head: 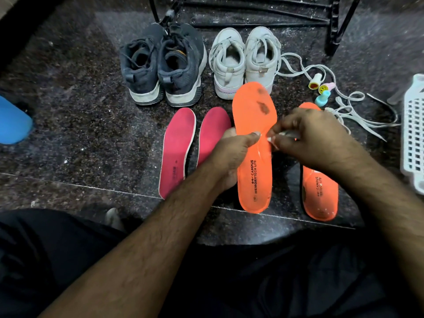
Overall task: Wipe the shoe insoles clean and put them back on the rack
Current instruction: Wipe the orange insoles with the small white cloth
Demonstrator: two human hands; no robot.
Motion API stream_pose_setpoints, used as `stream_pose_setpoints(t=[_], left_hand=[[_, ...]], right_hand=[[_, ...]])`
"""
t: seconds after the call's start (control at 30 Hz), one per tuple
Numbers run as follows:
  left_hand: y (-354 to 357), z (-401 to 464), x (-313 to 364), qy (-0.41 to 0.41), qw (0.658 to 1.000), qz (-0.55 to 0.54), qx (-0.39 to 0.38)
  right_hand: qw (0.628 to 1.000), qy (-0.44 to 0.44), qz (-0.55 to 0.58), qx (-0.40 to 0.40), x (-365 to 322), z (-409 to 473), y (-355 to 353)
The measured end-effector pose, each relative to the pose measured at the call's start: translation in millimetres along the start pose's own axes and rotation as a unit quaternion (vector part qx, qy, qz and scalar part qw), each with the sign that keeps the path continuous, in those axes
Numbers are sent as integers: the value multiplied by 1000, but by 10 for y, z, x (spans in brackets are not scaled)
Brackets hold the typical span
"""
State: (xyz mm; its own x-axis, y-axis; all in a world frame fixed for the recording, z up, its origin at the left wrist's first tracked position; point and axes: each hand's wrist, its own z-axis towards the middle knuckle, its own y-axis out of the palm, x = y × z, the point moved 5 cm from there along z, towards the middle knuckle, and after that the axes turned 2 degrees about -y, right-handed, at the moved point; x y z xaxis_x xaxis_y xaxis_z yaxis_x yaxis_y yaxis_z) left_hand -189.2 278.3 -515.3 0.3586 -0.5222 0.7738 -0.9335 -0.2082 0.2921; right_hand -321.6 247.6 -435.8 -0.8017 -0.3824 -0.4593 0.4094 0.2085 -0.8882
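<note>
Head view, dark speckled stone floor (68, 92), left hand (229, 157) gripping orange insole (253, 157), right hand (307, 138) pinching it.

**Your arms and clothing**

Both your forearms are bare and hairy, with no sleeves, watch or bands showing anywhere along them. Your left hand (229, 154) and right hand (314, 141) wear no gloves and no rings that can be made out. Your fingernails are short and pale at the tips. From seven o'clock round to five o'clock, your legs are covered in dark, almost black trousers (57, 260) of plain cloth with soft folds.
</note>
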Motion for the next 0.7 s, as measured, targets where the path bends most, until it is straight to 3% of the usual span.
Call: stream_pose_setpoints(t=[0.13, 0.3, 0.53, 0.7], left_hand=[[45, -40, 18, 13, 999, -17, -30], [-6, -35, 21, 20, 999, -28, -7], [65, -76, 11, 22, 999, -22, -36], [15, -59, 26, 26, 999, -29, -19]], right_hand=[[993, 71, 86, 46, 48, 43, -40], [990, 59, 101, -73, -72, -67, 189], [991, 91, 84, 51, 40, 56, -2], [995, 81, 50, -12, -4, 2, 108]])
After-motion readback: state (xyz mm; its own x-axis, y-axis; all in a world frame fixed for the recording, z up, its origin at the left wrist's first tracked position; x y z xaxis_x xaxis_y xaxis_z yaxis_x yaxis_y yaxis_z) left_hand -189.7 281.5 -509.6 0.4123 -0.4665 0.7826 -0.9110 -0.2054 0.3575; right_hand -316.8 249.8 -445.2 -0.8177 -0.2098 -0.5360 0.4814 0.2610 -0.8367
